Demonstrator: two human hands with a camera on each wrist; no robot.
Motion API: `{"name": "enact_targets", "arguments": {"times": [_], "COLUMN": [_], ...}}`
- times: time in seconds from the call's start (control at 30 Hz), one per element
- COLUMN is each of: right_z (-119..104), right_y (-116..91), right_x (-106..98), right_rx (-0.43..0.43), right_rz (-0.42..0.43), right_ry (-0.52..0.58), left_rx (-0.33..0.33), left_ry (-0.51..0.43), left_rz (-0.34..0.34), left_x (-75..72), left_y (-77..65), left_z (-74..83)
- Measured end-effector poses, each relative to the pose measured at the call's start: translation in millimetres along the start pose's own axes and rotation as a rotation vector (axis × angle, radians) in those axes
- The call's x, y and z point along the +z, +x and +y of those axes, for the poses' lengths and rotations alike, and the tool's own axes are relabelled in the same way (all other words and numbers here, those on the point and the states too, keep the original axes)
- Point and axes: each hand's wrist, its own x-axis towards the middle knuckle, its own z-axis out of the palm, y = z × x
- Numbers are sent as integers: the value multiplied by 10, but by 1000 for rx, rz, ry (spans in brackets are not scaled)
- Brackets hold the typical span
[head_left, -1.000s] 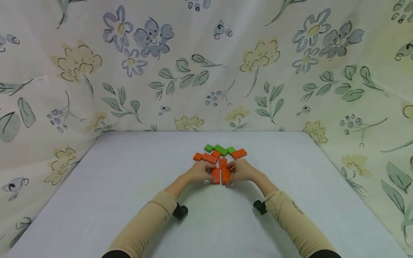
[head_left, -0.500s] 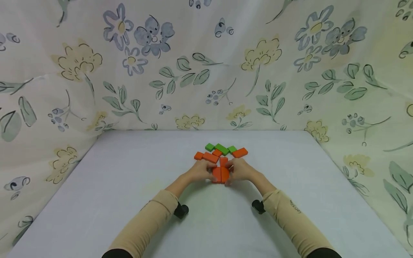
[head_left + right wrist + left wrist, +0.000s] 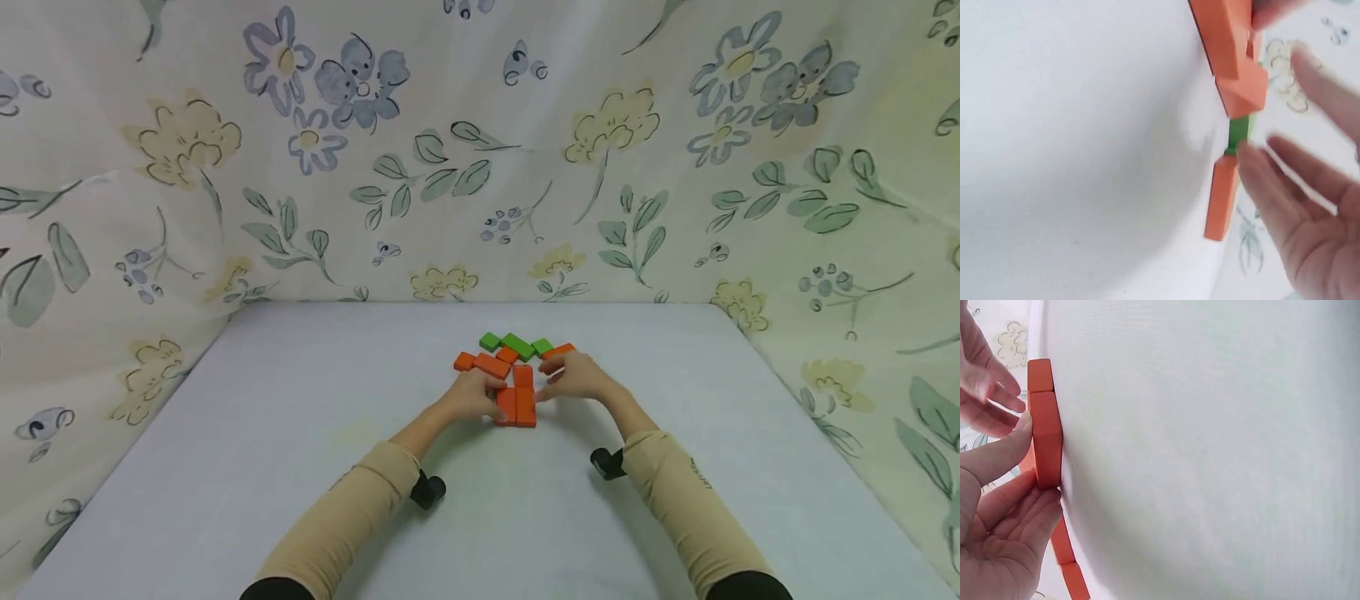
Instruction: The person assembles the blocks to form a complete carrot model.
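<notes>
Two orange rectangular blocks lie side by side at the front of the arrangement, a left one and a right one. My left hand pinches the left block; in the left wrist view its thumb and fingers lie at that block's side and end. Another orange block sits behind the pair. My right hand is off to the right, fingers loosely spread and holding nothing, overlapping an orange block in the head view. In the right wrist view, its fingertips appear near a green block.
Behind the pair, more orange blocks and several green blocks form a staggered line on the white table. A floral cloth hangs at the back and sides.
The two front orange blocks have come together, closing the gap between them. My right hand has released the right block and moved up and right; my left hand stays at the left block.
</notes>
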Motion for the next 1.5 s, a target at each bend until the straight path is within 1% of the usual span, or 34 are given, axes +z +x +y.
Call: {"name": "enact_targets", "arguments": {"times": [0.1, 0.17, 0.2, 0.27, 0.3, 0.37, 0.47, 0.57, 0.77, 0.87, 1.03, 1.17, 1.3, 1.5], "right_z": [108, 177, 209, 256, 276, 293, 283, 266, 289, 302, 289, 271, 268, 289], "right_y": [58, 88, 99, 113, 123, 142, 172, 195, 200, 205, 203, 169, 102, -12], "right_x": [-85, -114, -125, -144, -150, -157, -146, -117, -90, -96, -115, -132, -132, -76], "right_rx": [100, 197, 251, 344, 379, 412, 408, 381, 327, 318, 322, 292, 231, 145], "right_rz": [182, 266, 290, 308, 308, 305, 292, 290, 361, 371, 316, 283, 254, 171], "right_ry": [27, 61, 82, 109, 120, 127, 112, 64, -38, -55, -67, -58, -21, 42], "left_rx": [-27, -37, -40, -38, -37, -33, -36, -36, 5, -3, -30, -36, -53, -73], "left_ry": [-24, -29, -33, -42, -46, -57, -69, -74, -77, -82, -75, -64, -53, -54], "left_rz": [21, 23, 20, 15, 14, 16, 25, 28, 37, 38, 37, 46, 52, 54], "left_x": [14, 37, 50, 75, 88, 107, 117, 115, 110, 100, 66, 51, 49, 48], "left_y": [12, 25, 32, 48, 56, 68, 78, 82, 98, 89, 55, 38, 17, -18], "left_z": [47, 72, 84, 104, 111, 118, 126, 135, 140, 154, 173, 156, 116, 45]}}
